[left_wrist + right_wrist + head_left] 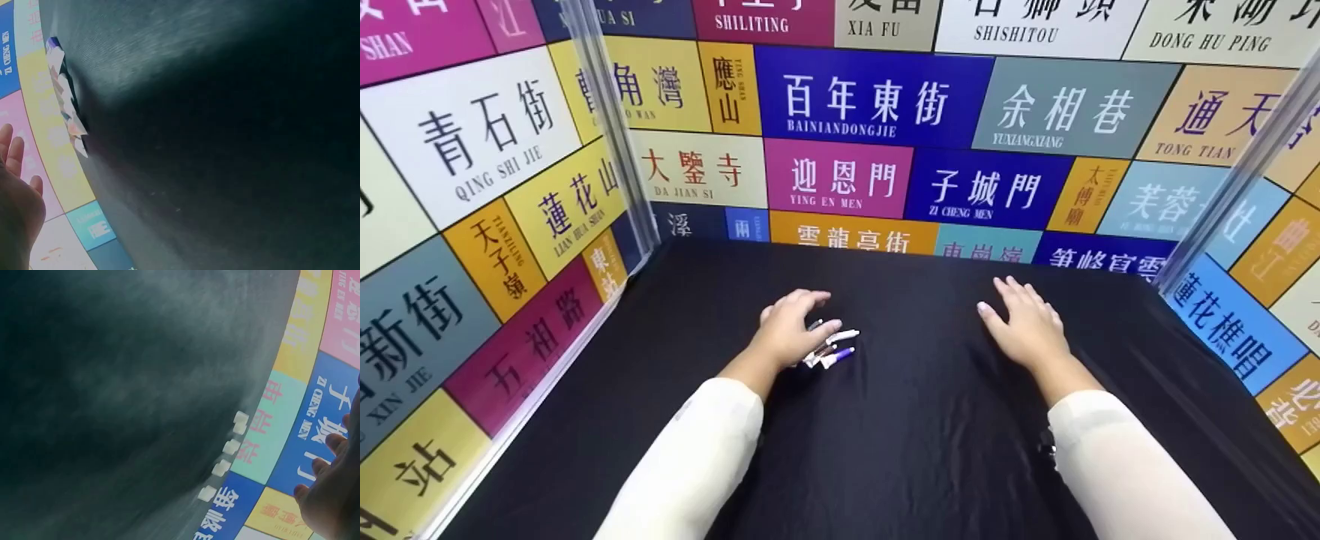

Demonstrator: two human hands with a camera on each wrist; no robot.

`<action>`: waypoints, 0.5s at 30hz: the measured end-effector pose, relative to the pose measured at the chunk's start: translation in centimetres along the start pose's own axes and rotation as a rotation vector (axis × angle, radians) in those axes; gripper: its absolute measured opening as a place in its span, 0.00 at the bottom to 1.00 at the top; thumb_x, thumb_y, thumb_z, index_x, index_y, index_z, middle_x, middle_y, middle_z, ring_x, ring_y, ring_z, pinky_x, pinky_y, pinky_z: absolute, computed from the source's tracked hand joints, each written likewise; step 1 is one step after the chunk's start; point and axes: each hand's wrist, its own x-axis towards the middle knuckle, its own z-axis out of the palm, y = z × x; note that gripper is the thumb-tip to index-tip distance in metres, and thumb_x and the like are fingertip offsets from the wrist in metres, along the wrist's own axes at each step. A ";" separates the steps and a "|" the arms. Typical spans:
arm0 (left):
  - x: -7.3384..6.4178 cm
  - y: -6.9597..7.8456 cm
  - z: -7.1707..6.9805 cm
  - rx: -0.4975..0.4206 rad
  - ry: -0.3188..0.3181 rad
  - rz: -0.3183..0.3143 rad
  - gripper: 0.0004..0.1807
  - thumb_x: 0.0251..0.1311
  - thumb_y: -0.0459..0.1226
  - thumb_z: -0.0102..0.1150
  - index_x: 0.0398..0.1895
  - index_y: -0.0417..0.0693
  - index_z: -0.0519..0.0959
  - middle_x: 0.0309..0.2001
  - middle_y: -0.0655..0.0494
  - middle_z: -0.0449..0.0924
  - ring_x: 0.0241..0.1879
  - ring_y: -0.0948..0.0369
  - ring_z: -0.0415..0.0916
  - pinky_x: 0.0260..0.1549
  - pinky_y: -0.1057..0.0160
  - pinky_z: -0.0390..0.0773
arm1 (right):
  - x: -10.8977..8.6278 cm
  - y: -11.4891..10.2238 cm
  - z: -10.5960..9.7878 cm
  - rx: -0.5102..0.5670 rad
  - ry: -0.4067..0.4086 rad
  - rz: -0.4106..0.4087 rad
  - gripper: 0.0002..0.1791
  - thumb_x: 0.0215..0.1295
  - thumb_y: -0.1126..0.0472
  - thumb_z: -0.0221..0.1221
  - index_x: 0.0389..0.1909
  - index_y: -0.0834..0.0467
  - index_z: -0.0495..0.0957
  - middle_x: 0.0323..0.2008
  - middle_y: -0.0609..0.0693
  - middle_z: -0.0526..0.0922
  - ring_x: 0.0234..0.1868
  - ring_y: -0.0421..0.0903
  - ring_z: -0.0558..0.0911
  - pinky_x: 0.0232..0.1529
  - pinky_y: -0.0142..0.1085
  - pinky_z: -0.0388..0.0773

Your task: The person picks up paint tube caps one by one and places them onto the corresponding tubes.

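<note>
The person's left grip (pixel 793 328) hangs over the left part of the black surface (pixel 900 450), its fingers relaxed and unclenched, the thumb apart from them. A cluster of slim, tube-like pieces (pixel 842 336), mostly white, lies below it and just to its right. The hand partly covers them; one at the near side has a purple end (pixel 844 353). The left wrist view shows them apart from the fingers.

The right grip (pixel 1026 319) is loose too, its fingers extended over the right part of the surface, well apart from the cluster. In the right wrist view, small white pieces (pixel 221 467) lie in a row on the surface near that hand, not touching it; what they are cannot be told. Beyond the far edge stands a wall of coloured name panels (pixel 874 135).
</note>
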 end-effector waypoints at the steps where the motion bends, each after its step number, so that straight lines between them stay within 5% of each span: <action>1: -0.1 0.0 0.1 -0.006 -0.004 0.000 0.32 0.68 0.56 0.67 0.72 0.56 0.78 0.66 0.56 0.82 0.70 0.51 0.75 0.69 0.37 0.66 | -0.1 0.3 -0.1 0.006 -0.003 0.006 0.44 0.81 0.29 0.40 0.86 0.52 0.55 0.87 0.59 0.53 0.87 0.67 0.48 0.81 0.73 0.43; 15: -0.6 0.5 2.0 -0.042 -0.098 0.007 0.18 0.61 0.47 0.77 0.53 0.55 0.90 0.49 0.60 0.91 0.62 0.53 0.82 0.65 0.40 0.66 | -1.2 2.9 -0.6 0.052 0.031 0.028 0.32 0.87 0.47 0.38 0.85 0.54 0.58 0.85 0.61 0.56 0.86 0.68 0.51 0.78 0.75 0.49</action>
